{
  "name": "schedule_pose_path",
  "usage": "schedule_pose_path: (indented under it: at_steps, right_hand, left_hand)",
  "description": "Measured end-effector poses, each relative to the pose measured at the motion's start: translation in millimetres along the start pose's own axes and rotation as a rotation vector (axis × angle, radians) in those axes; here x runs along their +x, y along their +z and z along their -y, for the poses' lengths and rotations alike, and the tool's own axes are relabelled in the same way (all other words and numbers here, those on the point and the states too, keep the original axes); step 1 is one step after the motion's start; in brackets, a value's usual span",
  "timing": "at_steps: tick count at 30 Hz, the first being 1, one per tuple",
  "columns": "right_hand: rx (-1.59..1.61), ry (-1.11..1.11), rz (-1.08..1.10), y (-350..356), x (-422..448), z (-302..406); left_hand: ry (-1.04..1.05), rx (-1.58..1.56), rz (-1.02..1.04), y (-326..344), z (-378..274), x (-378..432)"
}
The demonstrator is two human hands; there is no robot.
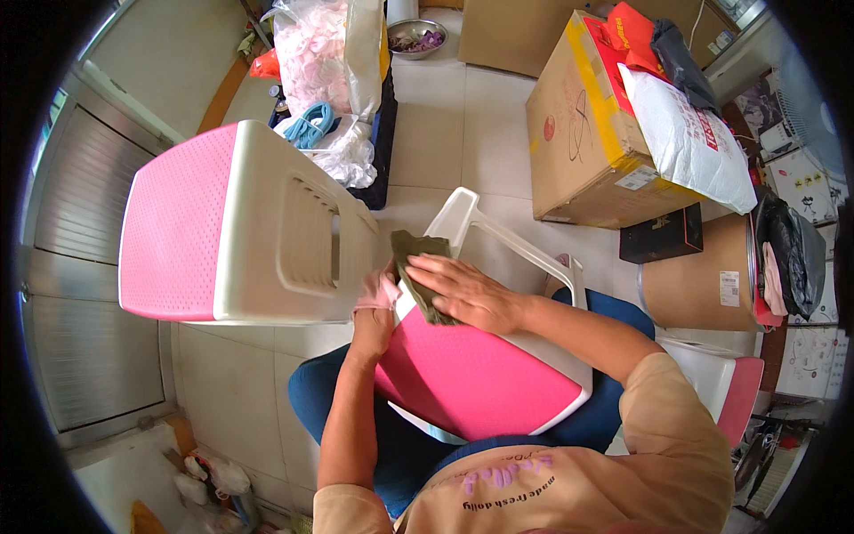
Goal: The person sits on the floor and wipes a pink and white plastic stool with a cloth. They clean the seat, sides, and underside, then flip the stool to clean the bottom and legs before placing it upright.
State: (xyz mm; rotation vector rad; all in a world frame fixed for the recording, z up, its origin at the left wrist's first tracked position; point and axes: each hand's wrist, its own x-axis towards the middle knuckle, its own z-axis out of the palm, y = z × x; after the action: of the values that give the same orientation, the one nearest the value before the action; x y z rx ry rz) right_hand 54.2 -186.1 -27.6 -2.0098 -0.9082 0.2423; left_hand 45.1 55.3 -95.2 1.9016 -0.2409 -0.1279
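A plastic stool with a bright pink seat and white sides lies tilted across my lap, its white legs pointing away from me. My right hand is laid flat over a folded olive-green cloth, pressing it on the stool's white side next to the pink seat. At the stool's left edge is my left hand, with a pink cloth bunched around it. The stool and the cloth hide most of its fingers. A taller stool with a pink top stands close by on the left.
A dark crate at the back holds bagged pink material and a blue cord bundle. Behind it sits a metal bowl. Cardboard boxes stand right, beside a fiber drum. Another pink-and-white stool is near my right elbow.
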Motion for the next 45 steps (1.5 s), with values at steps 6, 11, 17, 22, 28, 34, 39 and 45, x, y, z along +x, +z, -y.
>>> schedule_pose_path:
  at_steps: [6, 11, 17, 22, 28, 34, 39, 45]
  right_hand:
    - [-0.239, 0.134, 0.063, 19, 48, -117]
    - [-0.515, 0.419, 0.353, 8, 68, -271]
    - [-0.206, 0.671, 0.002, 18, 20, -336]
    - [-0.042, 0.73, -0.01, 4, -71, -281]
    - [-0.081, 0.931, -0.035, -33, -172, -220]
    - [-0.128, 0.612, -0.349, -11, -160, -218]
    - [-0.169, 0.363, -0.401, 7, -72, -231]
    - [0.05, 0.555, -0.247, -20, -49, -239]
  left_hand:
    - [-0.01, 0.108, 0.074, -11, -29, 2]
    - [-0.076, -0.003, 0.069, -12, -46, 1]
    - [-0.064, 0.058, 0.074, -9, -50, 8]
    - [0.05, 0.141, 0.068, -10, -42, 10]
    - [0.02, 0.102, 0.032, -6, -38, 8]
    - [0.005, 0.003, 0.026, -5, -38, 11]
    - [-0.045, -0.104, 0.021, -2, -41, 15]
    - [-0.057, -0.039, 0.017, -2, -41, 15]
